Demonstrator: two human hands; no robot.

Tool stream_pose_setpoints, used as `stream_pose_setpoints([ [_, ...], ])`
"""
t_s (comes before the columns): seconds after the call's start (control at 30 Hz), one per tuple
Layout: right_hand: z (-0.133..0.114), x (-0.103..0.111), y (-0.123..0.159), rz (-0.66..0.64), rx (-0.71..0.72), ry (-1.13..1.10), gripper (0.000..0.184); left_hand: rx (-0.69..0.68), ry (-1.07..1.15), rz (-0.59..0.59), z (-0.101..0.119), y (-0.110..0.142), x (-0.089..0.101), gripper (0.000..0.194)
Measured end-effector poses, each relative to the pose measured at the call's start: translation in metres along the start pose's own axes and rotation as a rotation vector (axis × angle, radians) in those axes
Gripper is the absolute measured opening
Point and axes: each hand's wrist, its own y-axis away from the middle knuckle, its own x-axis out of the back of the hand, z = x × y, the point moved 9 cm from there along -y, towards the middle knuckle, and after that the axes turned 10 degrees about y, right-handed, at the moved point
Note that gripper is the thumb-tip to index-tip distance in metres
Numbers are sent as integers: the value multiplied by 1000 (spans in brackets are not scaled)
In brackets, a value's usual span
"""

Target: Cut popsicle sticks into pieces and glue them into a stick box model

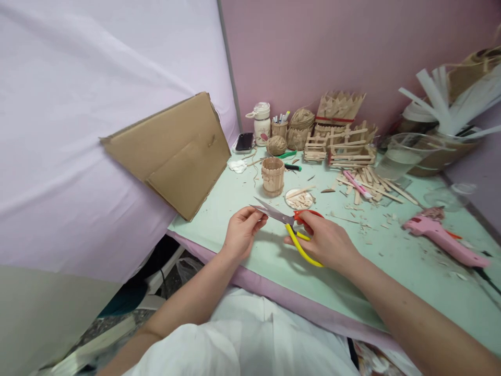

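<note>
My right hand (329,241) grips a pair of scissors (274,212) with red and yellow handles, its blades parted and pointing left. Close to the blade tips, my left hand (243,230) is closed in a pinch; whatever it holds is too small to make out. Just beyond the blades stands a small round cup (273,180) covered in wooden sticks. To its right lies a round white dish (299,199) with short cut wood pieces in it.
A pink glue gun (446,240) lies at right. Craft sticks (368,184) with a pink cutter (357,185) are piled near a clear plastic cup (403,156). Stick crates (348,151), twine balls (276,145) and a bottle (261,125) line the back. Cardboard (180,162) leans at left.
</note>
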Motion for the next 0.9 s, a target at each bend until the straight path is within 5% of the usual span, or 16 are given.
stream_pose_setpoints([
  [0.9,-2,7,1,36,35,78,28,-104,-210,-82,14,-3,-2,11],
])
